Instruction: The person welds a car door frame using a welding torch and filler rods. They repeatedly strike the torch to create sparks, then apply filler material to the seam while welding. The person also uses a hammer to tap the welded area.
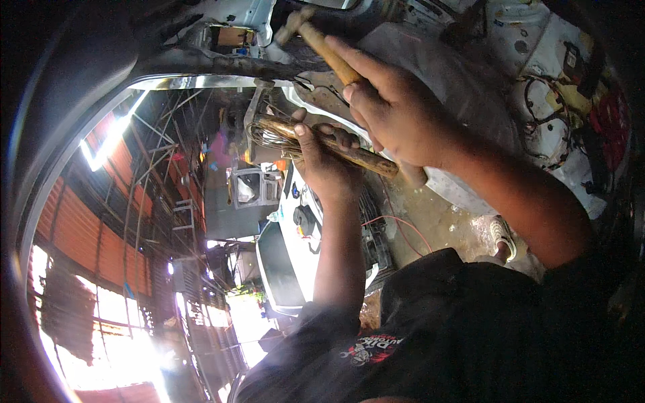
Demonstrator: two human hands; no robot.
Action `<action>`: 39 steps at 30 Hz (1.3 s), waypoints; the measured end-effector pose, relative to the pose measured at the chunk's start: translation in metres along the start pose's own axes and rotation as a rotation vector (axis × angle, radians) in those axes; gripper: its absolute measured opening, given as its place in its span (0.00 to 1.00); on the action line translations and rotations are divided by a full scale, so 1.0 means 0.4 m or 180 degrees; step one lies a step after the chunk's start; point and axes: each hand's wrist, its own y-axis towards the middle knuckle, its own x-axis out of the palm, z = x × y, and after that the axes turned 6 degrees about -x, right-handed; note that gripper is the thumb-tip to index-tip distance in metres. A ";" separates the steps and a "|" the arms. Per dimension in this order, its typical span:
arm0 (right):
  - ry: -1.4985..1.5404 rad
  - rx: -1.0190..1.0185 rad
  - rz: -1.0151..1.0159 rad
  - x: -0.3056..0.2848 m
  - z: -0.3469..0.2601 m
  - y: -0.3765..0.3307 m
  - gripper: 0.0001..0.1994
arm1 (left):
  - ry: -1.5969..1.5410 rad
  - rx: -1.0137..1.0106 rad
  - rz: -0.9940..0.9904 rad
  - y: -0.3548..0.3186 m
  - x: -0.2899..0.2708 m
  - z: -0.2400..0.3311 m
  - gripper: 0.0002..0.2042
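My right hand (406,114) is wrapped around the wooden handle of a hammer (330,57). Motion smears its head, which is raised near the bare car body frame, while the handle's butt end sticks out below my palm. My left hand (329,164), lower and to the left, grips a worn wooden handle (366,160) with its thumb on top. Beside that handle, in the same grip, is a bundle of thin bent wire (272,138). A greyish metal piece (255,101) stands just beyond the wire; I cannot tell whether it joins the handle.
The car's stripped body edge (201,77) curves around above and left. Wiring (544,111) hangs on bare panels at the right. A thin red hose (403,228) crosses the floor near a shoe (500,238). Farther off stand a white car (295,221) and a grey plastic chair (255,187).
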 end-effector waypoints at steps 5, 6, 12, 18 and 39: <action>0.0265 0.0176 0.0220 0.016 -0.012 -0.013 0.28 | 0.0054 0.0023 -0.0140 0.006 -0.021 -0.010 0.22; 0.0503 0.0260 0.0356 0.017 -0.017 -0.012 0.29 | 0.0057 0.0041 -0.0243 0.007 -0.025 -0.008 0.22; 0.0450 0.0181 0.0485 0.015 -0.020 -0.013 0.29 | -0.0169 -0.0121 0.0118 0.009 0.007 -0.046 0.23; 0.0235 0.0088 0.0143 0.014 -0.011 -0.015 0.26 | -0.0012 -0.0199 -0.0194 0.005 -0.027 -0.036 0.23; -0.3380 0.2625 0.0168 -0.635 0.170 -0.714 0.43 | 0.2498 -0.1492 -0.1512 -0.272 0.228 -0.086 0.18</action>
